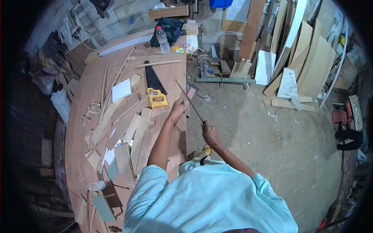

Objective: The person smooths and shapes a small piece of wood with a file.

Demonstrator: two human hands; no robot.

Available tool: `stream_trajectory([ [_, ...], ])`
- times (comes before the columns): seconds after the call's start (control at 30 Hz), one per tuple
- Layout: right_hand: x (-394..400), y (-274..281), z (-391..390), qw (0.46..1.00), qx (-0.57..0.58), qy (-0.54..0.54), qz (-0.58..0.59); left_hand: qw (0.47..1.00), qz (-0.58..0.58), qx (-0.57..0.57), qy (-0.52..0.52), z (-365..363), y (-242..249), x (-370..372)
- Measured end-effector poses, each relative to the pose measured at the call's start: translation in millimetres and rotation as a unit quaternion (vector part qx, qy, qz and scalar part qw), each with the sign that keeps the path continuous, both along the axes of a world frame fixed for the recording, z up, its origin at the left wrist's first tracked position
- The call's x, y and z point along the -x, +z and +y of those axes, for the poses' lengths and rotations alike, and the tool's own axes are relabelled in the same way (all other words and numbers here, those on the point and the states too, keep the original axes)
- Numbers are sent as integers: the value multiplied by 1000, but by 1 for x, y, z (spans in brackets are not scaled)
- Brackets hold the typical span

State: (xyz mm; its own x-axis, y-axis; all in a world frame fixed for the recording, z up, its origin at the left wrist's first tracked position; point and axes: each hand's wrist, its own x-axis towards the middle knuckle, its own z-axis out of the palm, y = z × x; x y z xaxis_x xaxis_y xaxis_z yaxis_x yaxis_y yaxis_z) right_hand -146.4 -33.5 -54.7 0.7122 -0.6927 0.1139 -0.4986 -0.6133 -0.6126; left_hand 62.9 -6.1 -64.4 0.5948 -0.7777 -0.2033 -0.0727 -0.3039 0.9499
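Observation:
My right hand (pixel 211 134), held over the floor just off the table's right edge, is closed round the handle end of a long thin file (pixel 194 107). The file slants up and to the left, its far tip over the table edge. At that edge my left hand (pixel 178 108) is closed, its fingers beside the file's middle. A small pinkish wood piece (pixel 191 93) sticks out past the file from the left hand; the grip on it is partly hidden. A handsaw (pixel 157 87) with a yellow handle lies on the table above my left hand.
Wood strips and offcuts (pixel 124 128) cover the left of the table (pixel 176 149). A plastic bottle (pixel 162 40) stands at the back beside a dark bag (pixel 173 31). Boards (pixel 307 58) lean against the wall at right. A green bar (pixel 225 80) sits low beyond the table.

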Motion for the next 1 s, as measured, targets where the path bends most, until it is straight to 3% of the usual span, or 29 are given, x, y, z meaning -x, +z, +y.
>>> stream_trajectory([
  [0.03,0,6,-2,1000,-6,-11,-14,993,107,44,-3,-6,17,4],
  [0.1,1,15,-7,1000,-22,-15,-15,983,157,91,-10,-8,42,15],
  [0.23,15,30,-20,995,-13,-56,-82,999,-11,40,-4,-19,86,31],
  [0.3,8,43,-18,991,-42,-31,-124,981,-120,149,20,-32,16,0],
  [0.37,5,57,-14,988,-40,-31,-146,967,-242,59,43,-22,58,12],
  [0.43,11,59,-14,991,-28,-52,-123,968,-241,37,54,-14,93,31],
  [0.47,12,63,-12,992,-9,-48,-115,942,-321,63,70,-12,93,31],
  [0.6,12,91,-7,981,-70,-49,-173,952,-299,29,64,-3,121,37],
  [0.7,12,107,-4,976,-6,-36,-214,918,-391,23,66,-6,123,32],
  [0.83,10,97,-8,993,46,-41,-101,919,-391,23,43,-4,136,37],
  [0.93,11,93,-11,997,9,-51,-48,915,-402,22,34,-4,126,32],
  [1.0,11,82,-15,993,26,-61,-98,919,-394,-10,32,-7,116,22],
])
